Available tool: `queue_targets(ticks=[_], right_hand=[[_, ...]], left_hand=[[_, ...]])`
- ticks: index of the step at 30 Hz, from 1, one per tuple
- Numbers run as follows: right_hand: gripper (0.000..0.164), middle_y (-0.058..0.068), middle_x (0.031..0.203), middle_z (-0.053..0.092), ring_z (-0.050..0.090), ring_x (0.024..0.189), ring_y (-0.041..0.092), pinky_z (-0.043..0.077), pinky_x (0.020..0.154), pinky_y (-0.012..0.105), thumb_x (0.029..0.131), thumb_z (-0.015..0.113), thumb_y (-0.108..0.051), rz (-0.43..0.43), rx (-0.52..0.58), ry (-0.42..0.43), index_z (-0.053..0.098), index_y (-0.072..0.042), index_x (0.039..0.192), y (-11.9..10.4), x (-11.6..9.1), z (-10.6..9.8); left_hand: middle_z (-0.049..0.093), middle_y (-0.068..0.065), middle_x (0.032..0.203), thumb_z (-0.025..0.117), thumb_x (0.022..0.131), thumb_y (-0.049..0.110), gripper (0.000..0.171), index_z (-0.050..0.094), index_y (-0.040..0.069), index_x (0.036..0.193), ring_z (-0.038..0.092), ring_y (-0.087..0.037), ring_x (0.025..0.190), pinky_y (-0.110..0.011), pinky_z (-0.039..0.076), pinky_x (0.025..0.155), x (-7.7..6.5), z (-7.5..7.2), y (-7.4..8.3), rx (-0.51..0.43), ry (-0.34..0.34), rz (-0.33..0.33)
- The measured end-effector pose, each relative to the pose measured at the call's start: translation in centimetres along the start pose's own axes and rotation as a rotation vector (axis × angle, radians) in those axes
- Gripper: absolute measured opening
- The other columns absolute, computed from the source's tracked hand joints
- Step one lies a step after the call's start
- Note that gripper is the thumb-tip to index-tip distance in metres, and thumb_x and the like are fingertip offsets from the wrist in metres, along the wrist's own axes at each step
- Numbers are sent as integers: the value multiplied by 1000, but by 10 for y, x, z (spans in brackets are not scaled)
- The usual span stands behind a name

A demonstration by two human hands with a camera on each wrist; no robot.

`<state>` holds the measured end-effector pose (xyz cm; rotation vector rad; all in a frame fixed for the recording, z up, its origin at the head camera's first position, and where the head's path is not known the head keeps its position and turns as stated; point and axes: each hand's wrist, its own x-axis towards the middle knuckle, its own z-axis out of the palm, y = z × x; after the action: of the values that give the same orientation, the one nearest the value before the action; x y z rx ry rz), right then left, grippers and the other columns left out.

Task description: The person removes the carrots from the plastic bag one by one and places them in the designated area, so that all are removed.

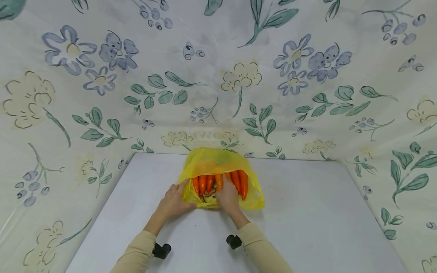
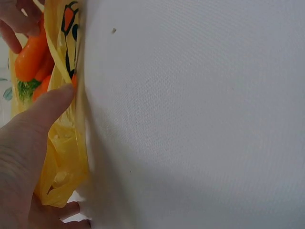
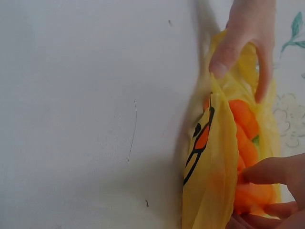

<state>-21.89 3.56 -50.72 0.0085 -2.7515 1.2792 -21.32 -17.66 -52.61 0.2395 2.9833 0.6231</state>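
Observation:
A yellow plastic bag [image 1: 215, 161] lies on the table with its mouth towards me, and several glossy orange carrots [image 1: 243, 184] show inside. My left hand [image 1: 175, 201] holds the bag's left side, its thumb on the lower rim and its fingers spread along the side. Reaching into the mouth, my right hand [image 1: 229, 195] grips a carrot [image 1: 219, 182] among the others; the thumb lies on it, while part of the fingers is hidden. Feathery green [image 2: 27, 89] shows beside the carrots in the left wrist view. A dark-outlined print [image 3: 202, 138] marks the bag's front.
The white table [image 1: 307, 216] extends to both sides of the bag. Behind and beside it hangs a floral-patterned cloth [image 1: 211, 94]. A dark camera [image 1: 162, 250] is strapped at the left wrist, another camera [image 1: 233, 241] at the right.

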Motion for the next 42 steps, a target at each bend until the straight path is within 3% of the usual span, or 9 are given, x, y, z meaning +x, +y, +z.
queue_targets(ticks=[5,9,18,25,35,39,42], right_hand=[[71,24,127,61,59,117,40,49,98,53,76,66,8,40,11,-11,47,3,144,2,4,-7],[71,23,132,59,57,118,38,49,99,53,78,68,5,80,12,-57,46,1,146,0,5,-13],[75,18,123,62,56,90,28,54,78,40,77,69,6,126,67,-100,44,-1,147,0,7,-22],[73,19,131,61,56,94,28,55,85,42,77,67,4,103,59,-126,44,3,146,4,6,-27],[71,22,132,60,54,86,24,52,78,38,78,67,0,49,33,-163,44,4,145,9,-3,-35],[70,23,134,58,56,94,26,53,85,41,80,66,0,51,13,-176,44,4,145,10,-8,-40],[69,23,133,58,57,95,27,54,83,39,80,65,0,61,10,-193,44,4,145,8,-12,-44]], left_hand=[[47,-29,137,78,77,50,97,31,12,154,48,-47,124,-67,47,91,1,2,0,-1,-6,6],[46,-29,138,78,77,49,97,31,11,154,46,-47,125,-67,45,94,1,2,1,-12,-5,8],[46,-30,139,78,78,49,98,30,10,154,43,-49,129,-67,39,101,2,3,0,-25,2,26],[45,-30,139,77,78,47,97,30,8,153,41,-50,130,-68,37,102,2,3,1,-17,-1,23],[41,-34,143,76,79,47,96,29,7,153,32,-56,136,-70,28,109,2,3,1,-15,-17,21],[41,-34,143,76,79,47,96,29,8,153,32,-55,137,-69,28,109,2,3,1,-19,-21,16],[41,-32,143,76,79,48,96,29,8,154,33,-53,136,-69,29,108,2,4,0,-16,-17,16]])
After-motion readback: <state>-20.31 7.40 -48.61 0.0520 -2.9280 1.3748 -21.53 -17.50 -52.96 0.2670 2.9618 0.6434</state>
